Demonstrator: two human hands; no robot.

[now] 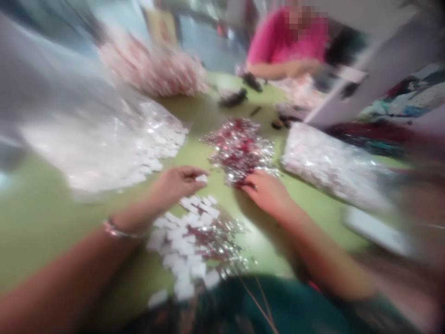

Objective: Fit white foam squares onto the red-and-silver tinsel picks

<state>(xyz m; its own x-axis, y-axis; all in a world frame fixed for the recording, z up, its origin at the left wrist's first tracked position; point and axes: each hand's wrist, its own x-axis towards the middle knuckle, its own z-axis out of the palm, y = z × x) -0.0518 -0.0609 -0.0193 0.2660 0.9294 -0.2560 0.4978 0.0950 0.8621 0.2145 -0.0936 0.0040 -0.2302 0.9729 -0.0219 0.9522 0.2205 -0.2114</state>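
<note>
My left hand (pixel 181 181) pinches a small white card (pixel 201 178) between thumb and fingers, above the green table. At the near edge of a heap of shiny silver and red pieces (pixel 239 150) is my right hand (pixel 266 192). Its thumb and fingers are drawn together at the heap; whatever they grip is blurred. Just below my left hand lies a spread of white cards (pixel 182 253). Mixed in along the right side of that spread are more silver pieces with dark red parts (pixel 225 246), close to my body.
A clear bag of white pieces (pixel 114 153) lies on the left, and another filled plastic bag (pixel 330 167) on the right. Pale pink bundles (pixel 156 67) stand behind. Across the green table (pixel 146 278) sits a person in a pink top (pixel 274 39), hands on pale material.
</note>
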